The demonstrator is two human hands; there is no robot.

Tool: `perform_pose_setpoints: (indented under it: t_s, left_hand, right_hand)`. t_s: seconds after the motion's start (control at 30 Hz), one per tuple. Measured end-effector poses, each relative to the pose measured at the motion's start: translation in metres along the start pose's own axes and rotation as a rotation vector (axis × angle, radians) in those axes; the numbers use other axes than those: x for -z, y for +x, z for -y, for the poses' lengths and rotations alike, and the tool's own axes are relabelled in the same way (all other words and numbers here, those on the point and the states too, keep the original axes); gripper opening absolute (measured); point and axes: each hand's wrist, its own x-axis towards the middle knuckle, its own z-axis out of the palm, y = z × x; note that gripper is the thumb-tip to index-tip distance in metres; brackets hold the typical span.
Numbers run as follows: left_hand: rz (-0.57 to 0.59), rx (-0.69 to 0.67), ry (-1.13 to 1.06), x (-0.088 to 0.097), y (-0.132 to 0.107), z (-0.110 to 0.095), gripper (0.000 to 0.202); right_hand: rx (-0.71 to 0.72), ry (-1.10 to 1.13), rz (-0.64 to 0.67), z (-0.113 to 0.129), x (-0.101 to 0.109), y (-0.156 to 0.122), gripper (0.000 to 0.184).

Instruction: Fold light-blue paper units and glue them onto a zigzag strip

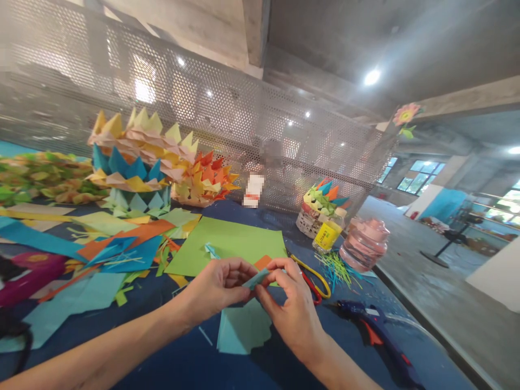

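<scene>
Between my two hands is a small folded strip of light blue paper (257,279). My left hand (221,284) pinches its left end between thumb and fingers. At its right end, the fingertips of my right hand (290,303) are closed on it too. Just below lies a stack of light blue paper squares (244,329) on the dark blue table. Behind my hands is a green paper sheet (235,242), with a small folded light blue piece (211,250) resting on it. A bit of orange paper (263,262) shows behind my fingers.
Scissors (320,284) and a blue glue gun (376,325) lie to the right. Beyond stand a yellow-labelled bottle (328,234), a pink bottle (363,246) and a woven paper basket (309,216). Coloured paper scraps (122,244) and folded-paper crowns (138,173) crowd the left, before a perforated screen (227,108).
</scene>
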Motion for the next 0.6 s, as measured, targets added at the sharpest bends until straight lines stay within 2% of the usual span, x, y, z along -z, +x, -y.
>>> perform_pose_setpoints:
  t_s: [0.17,0.5,0.6]
  left_hand:
    - [-0.038,-0.036,0.073,-0.0018,-0.0004,0.0027,0.026]
    - [-0.081,-0.072,0.023,-0.0088,-0.0019,0.0009,0.023]
    - [-0.079,-0.067,0.038,-0.0082,-0.0025,0.0005,0.022]
  right_hand:
    - [-0.006,0.017,-0.014,0.0019,-0.0009,-0.0002,0.006]
    - [-0.025,0.044,-0.077,0.0071,-0.0028,-0.0023,0.01]
    - [-0.094,0.091,-0.096,0.0053,-0.0051,-0.0041,0.021]
